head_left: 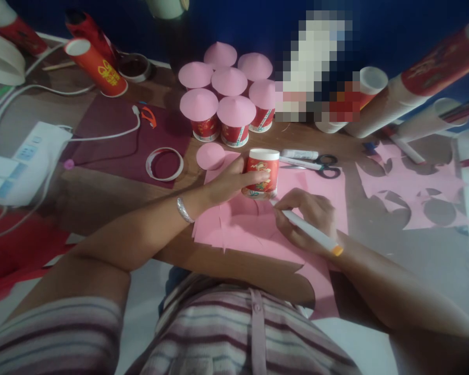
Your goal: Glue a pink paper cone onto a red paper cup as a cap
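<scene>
My left hand (234, 182) is wrapped round a red patterned paper cup (262, 169) with a white rim, held over pink paper sheets (238, 224). In my right hand (310, 213) is a white pen (312, 234) with an orange end, its tip at the lower edge of the cup. A pink paper piece (210, 156) lies just beyond my left hand. Behind the cup are scissors (324, 166) and a white glue stick (299, 154). Farther back stand several red cups topped with pink paper cones (236, 112).
Pink paper with round cut-outs (414, 182) lies at the right. A roll of tape (164, 164) rests on dark red paper (121, 138) at the left, beside a white cable (105, 138). Red and white paper tubes (394, 104) stand at the back right.
</scene>
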Motion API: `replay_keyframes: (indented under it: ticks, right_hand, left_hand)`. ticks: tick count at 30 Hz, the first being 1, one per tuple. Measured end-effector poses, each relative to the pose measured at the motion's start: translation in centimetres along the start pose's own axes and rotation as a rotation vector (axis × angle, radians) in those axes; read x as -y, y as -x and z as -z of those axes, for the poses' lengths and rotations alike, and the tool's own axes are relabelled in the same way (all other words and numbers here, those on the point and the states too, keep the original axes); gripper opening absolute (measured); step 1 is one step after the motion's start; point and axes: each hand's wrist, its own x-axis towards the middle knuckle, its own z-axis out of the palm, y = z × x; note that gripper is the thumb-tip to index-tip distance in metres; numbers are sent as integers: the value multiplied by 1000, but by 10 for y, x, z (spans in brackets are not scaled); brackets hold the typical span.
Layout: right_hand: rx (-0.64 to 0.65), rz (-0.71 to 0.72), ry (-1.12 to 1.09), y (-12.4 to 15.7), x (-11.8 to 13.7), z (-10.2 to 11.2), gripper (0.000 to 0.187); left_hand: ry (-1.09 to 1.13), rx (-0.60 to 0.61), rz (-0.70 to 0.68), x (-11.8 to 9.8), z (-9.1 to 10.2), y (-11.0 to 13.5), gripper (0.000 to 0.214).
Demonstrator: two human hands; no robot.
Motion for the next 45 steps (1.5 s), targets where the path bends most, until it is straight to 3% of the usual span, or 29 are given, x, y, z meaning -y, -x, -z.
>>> replay_keyframes:
  ticks: [45]
  right_hand:
    - [10,-3,-46,-2,-1,-1,10]
  left_hand:
    - [-60,35,11,0,0,1,39]
